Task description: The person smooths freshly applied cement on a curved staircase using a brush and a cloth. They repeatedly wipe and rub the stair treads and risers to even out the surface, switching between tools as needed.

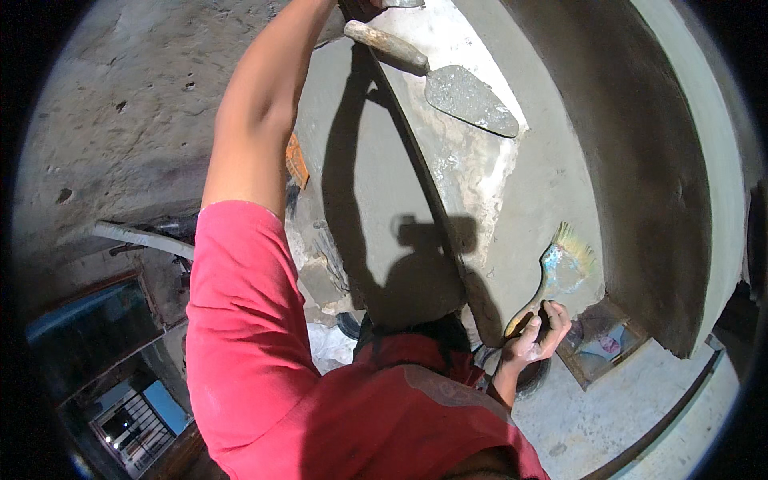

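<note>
In my right hand [542,332] is a paintbrush [564,268], gripped by its yellowish wooden handle. Its splayed bristles point up and away from me, and the metal band is smeared with blue and white. My left arm [260,112] stretches far forward to the top edge, where the hand is almost wholly cut off. Close to that hand a piece of grey metal [400,3] shows at the edge; what it belongs to is hidden. A pointed trowel [472,100], its blade coated with grey mortar and its wooden handle worn, lies on the whitish unplastered patch [448,160].
Smooth grey plaster [552,160] surrounds the patch, and a curved raised wall [672,160] rises at the right. A dark straight edge [416,160] runs beside the patch. A wood-framed opening [604,340] lies near my right hand. Rough wall [136,112] stands left.
</note>
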`<state>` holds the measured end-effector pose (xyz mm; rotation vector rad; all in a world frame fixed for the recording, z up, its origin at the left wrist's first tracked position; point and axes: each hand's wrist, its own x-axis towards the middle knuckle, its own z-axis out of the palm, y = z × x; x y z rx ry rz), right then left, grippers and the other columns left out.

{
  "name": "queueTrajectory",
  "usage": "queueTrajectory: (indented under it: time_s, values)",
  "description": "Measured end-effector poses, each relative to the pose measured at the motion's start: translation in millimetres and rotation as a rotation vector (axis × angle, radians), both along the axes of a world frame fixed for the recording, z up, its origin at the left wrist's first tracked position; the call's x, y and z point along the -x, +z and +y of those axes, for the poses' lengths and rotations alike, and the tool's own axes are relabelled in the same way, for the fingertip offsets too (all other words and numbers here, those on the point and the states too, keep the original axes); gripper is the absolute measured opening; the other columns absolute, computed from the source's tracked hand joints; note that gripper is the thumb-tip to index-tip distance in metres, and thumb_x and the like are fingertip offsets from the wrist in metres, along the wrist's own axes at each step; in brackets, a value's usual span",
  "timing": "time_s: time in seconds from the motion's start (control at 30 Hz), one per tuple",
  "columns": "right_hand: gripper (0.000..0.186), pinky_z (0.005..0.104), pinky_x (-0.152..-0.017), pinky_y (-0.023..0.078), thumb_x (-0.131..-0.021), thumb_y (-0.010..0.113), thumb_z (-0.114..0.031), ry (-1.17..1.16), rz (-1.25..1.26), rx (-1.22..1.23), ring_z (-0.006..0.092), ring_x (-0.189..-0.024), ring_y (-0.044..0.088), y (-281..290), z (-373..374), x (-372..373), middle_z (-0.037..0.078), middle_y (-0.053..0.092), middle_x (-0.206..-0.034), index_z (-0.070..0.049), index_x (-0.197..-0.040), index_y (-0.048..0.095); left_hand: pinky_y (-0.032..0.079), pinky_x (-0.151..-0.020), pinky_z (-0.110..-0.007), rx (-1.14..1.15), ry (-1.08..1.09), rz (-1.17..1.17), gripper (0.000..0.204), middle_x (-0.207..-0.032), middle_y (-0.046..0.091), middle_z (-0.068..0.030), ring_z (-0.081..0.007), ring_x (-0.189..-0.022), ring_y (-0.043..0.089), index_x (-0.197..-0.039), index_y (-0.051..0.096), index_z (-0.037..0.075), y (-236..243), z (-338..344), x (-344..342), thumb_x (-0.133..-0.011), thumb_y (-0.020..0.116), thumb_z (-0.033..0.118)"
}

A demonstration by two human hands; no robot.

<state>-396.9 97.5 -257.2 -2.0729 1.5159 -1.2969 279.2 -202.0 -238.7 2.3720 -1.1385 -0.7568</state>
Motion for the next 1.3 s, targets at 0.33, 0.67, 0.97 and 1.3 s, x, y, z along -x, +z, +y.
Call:
queueTrajectory:
  time_s: [0.33,0.67,0.97,1.3]
  values:
    - [0.035,0.0474,-0.096,0.048,-0.097,0.065,-0.025,0.043,-0.051,0.048,0.0361,-0.106,0.061,2,0,-2,0.021,0.063,-0.111,0.006,-0.112,0.069,0.059,-0.088,-0.039,0.509,0.219,0.613,0.027,-0.110,0.073,-0.0096,-0.0265,-0.099,0.069,-0.117,0.074,0.000,39,104,-27,-0.097,0.069,0.017]
    - [0.025,0.0466,-0.100,0.047,-0.096,0.062,-0.013,0.051,-0.040,0.062,0.0347,-0.110,0.061,-3,3,1,0.020,0.065,-0.114,0.006,-0.111,0.069,0.048,-0.114,-0.039,0.970,0.957,0.681,0.063,-0.145,0.059,-0.0216,-0.0297,-0.132,0.060,-0.153,0.044,-0.008,-152,536,99,-0.093,0.064,-0.005]
    - [0.021,0.0463,-0.103,0.047,-0.093,0.063,-0.005,0.069,0.091,0.083,0.0339,-0.110,0.062,-1,5,-4,0.019,0.066,-0.115,0.006,-0.111,0.069,0.061,-0.082,-0.040,0.917,1.477,1.211,0.031,-0.123,0.070,-0.0128,-0.0256,-0.107,0.068,-0.128,0.067,0.003,-471,753,323,-0.097,0.064,0.003]
    - [0.023,0.0406,-0.102,0.046,-0.099,0.060,-0.011,0.020,-0.014,0.000,0.0277,-0.110,0.061,-6,5,-4,0.014,0.064,-0.118,0.004,-0.115,0.068,0.058,-0.097,-0.037,0.841,1.090,0.587,0.041,-0.120,0.071,-0.0141,-0.0257,-0.107,0.070,-0.134,0.061,-0.003,-540,760,317,-0.096,0.068,0.012]
